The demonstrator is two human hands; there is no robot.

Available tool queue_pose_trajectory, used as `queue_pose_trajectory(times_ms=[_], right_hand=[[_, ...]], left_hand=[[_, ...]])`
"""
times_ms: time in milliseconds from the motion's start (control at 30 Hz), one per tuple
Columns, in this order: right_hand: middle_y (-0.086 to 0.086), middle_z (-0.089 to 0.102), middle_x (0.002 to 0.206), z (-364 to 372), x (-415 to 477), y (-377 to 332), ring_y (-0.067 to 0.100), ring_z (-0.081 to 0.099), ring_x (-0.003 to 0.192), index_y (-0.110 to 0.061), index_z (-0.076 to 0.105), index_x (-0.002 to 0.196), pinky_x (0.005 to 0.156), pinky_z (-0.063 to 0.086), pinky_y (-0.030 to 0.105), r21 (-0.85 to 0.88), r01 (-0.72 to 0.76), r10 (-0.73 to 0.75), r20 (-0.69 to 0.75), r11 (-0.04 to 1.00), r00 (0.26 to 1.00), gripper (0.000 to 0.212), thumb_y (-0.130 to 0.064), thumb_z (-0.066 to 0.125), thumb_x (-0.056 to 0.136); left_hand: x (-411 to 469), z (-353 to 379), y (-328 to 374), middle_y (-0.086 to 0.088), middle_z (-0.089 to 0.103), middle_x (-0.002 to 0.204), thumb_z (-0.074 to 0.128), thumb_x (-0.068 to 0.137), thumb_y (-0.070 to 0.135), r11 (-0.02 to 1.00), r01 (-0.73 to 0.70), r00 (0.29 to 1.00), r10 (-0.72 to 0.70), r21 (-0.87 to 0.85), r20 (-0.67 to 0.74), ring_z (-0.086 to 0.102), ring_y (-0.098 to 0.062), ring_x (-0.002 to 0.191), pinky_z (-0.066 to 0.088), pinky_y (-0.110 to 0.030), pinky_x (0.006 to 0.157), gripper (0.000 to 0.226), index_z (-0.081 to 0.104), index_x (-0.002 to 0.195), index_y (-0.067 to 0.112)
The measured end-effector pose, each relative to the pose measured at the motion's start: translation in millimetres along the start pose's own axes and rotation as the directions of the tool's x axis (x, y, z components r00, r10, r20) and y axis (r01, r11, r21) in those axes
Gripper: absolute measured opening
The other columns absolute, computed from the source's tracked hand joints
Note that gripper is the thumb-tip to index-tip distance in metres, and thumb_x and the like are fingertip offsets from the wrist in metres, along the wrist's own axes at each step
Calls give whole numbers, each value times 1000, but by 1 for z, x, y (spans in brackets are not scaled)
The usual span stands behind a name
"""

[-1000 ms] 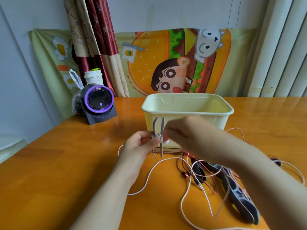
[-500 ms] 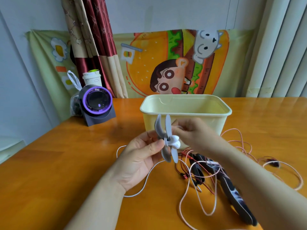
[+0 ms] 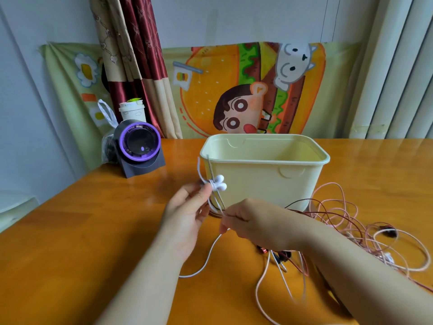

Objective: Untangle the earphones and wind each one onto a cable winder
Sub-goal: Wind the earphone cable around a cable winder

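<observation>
— What sits at my far left?
— On the orange wooden tabletop (image 3: 70,231) there is a clear plastic bag (image 3: 108,146) with something dark inside that you can't make out. A lidded white paper cup (image 3: 132,111) stands behind it, and beside them a dark box-shaped device with a purple ring (image 3: 140,146).

— And my hands?
— Your left grip (image 3: 187,219) is raised before the tub's left corner, thumb and fingers pinching the hub of the thin grey pronged cable winder (image 3: 209,168). The two white earbuds (image 3: 220,182) sit against that hub on its right side. Your right grip (image 3: 257,224), just below and to the right, pinches the white earphone cable (image 3: 206,261). That cable runs from the winder through your fingers and down in a loop onto the tabletop.

— The tub?
— The cream rectangular plastic tub (image 3: 264,184) stands open behind both grips. Only its inner walls show; its floor is hidden from here. Right of it, pink cables (image 3: 339,207) and a dark red cable (image 3: 304,202) lie tangled on the tabletop, with a small dark earpiece (image 3: 390,232) among the far loops.

— What changed in the last half second?
— Your right grip was up at the earbuds; it has dropped under the winder and taken the cable. The winder has turned nearly edge-on to you. The flat black piece by the cables is now covered by your right forearm.
</observation>
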State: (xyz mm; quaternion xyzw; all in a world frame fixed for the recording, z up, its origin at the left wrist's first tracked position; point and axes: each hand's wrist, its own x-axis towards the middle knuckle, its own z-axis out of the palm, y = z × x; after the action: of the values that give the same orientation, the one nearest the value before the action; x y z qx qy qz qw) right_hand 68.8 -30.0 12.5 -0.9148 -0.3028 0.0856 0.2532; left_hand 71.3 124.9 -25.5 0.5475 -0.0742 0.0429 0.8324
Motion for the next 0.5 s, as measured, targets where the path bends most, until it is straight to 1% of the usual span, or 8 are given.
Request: queue_pose_trajectory(times_ms=[67,100,133,200,300,400,433,500], right_hand=[[-1,62,77,-7,-5,-7,7,54,66,-18,68,96,61,43,22,-105,39,-41,-18,994,999,30,-26,40,101],[-3,62,77,-13,-9,-11,6,55,68,-19,68,90,61,43,20,-130,73,-79,-44,989,996,30,-27,40,100],[-6,59,72,-20,-13,-15,3,54,65,-21,66,83,59,40,17,-137,105,-118,-85,985,989,31,-27,41,100],[-6,55,64,-34,-18,-16,2,51,60,-19,65,77,57,38,17,-119,133,-157,-220,984,963,32,-29,44,99],[-7,52,59,-49,-20,-6,-1,49,57,-17,66,79,54,37,14,-89,100,-128,-421,991,898,27,-34,52,94],[-9,48,56,-52,-18,1,-2,47,54,-14,65,80,50,36,12,-105,84,-126,-521,991,844,25,-38,62,85],[-9,48,56,-52,-17,2,-1,47,53,-13,66,80,49,36,13,-100,97,-135,-540,990,831,27,-40,63,83],[-5,50,57,-52,-16,5,4,43,50,-11,67,80,46,33,14,-23,133,-123,-558,991,821,38,-48,60,79]], left_hand=[[1,2,-2,-2,76,94,68,73,22,987,-21,999,27,159,-41,68,-11,88,46,-24,76,32,66,104,11],[0,3,-2,-3,76,93,70,73,21,980,-24,999,33,197,-40,68,-13,87,48,-27,79,32,66,103,12],[0,2,-3,-4,75,95,73,71,24,975,-22,999,32,222,-42,68,-16,89,50,-31,84,35,66,104,13],[1,1,-3,-7,74,100,75,66,28,979,14,1000,-8,204,-27,66,-20,96,48,-33,86,43,66,104,13],[-2,7,0,-14,73,105,69,72,19,986,86,991,-100,146,90,68,-22,100,44,-30,80,38,61,107,8],[-5,9,-1,-16,73,104,67,72,18,979,91,966,-132,184,223,70,-26,99,48,-35,88,36,59,105,7],[-6,10,-1,-16,73,103,67,72,17,981,87,957,-132,175,260,71,-26,97,50,-33,86,34,59,104,7],[-3,8,-5,-18,73,102,68,71,14,986,79,956,-117,147,270,72,-25,91,53,-24,74,29,63,99,9]])
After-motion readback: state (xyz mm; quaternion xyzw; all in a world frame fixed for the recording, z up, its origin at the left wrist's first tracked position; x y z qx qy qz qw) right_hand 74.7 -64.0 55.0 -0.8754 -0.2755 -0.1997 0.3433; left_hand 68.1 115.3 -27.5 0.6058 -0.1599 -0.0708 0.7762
